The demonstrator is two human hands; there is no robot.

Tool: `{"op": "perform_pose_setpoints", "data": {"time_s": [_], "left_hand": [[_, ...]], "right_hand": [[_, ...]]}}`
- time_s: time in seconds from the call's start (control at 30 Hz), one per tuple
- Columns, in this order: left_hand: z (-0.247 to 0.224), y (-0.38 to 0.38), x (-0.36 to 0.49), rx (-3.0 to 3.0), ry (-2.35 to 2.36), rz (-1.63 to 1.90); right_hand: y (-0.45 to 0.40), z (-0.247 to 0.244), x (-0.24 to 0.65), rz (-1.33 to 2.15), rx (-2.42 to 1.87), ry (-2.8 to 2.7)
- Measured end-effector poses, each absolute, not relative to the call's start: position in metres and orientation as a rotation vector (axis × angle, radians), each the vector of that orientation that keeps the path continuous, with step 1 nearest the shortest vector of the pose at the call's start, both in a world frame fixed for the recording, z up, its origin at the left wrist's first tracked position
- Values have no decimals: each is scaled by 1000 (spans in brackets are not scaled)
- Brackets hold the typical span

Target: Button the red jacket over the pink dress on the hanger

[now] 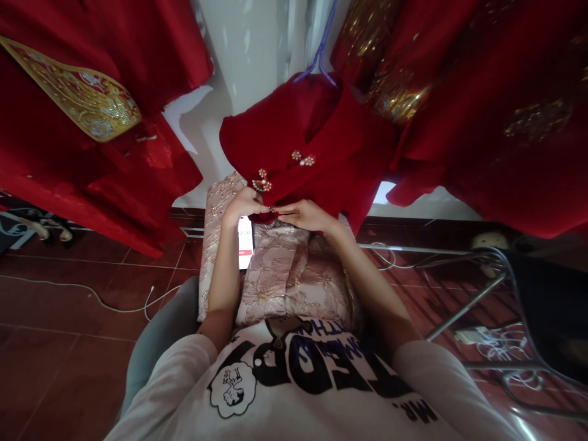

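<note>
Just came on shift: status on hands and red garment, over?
Left hand, right hand: fingers at lower edge of red beaded-flower garment. Garment on purple hanger. White-screened rectangular phone beside left wrist, clear of fingers.

Bare hands, red garment, purple hanger

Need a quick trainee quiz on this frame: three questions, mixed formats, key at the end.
1. True or false: the screen of the phone beside the left forearm is dark.

2. Where are the fingers of the left hand and right hand close together?
A) On the floor
B) At the lower edge of the red garment
C) On the printed shirt

3. Fill in the color: that garment is on a ____ hanger.

Key: 1 false; 2 B; 3 purple.
</note>
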State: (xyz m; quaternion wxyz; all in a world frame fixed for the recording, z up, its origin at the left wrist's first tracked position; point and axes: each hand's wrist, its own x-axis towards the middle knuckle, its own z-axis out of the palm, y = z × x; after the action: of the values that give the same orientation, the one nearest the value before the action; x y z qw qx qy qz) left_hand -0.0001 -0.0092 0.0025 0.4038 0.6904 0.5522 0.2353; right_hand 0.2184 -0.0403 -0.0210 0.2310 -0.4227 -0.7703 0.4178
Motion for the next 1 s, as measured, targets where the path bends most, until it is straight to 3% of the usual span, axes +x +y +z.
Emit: {"op": "perform_pose_setpoints", "data": {"time_s": [0.43, 1.0], "left_hand": [[-11, 2, -11, 1738, 1326, 561], [-10, 1, -14, 1932, 1399, 423]], "right_hand": [[-42, -20, 213, 1078, -1234, -2178], [-50, 28, 259, 885, -1131, -2085]]}}
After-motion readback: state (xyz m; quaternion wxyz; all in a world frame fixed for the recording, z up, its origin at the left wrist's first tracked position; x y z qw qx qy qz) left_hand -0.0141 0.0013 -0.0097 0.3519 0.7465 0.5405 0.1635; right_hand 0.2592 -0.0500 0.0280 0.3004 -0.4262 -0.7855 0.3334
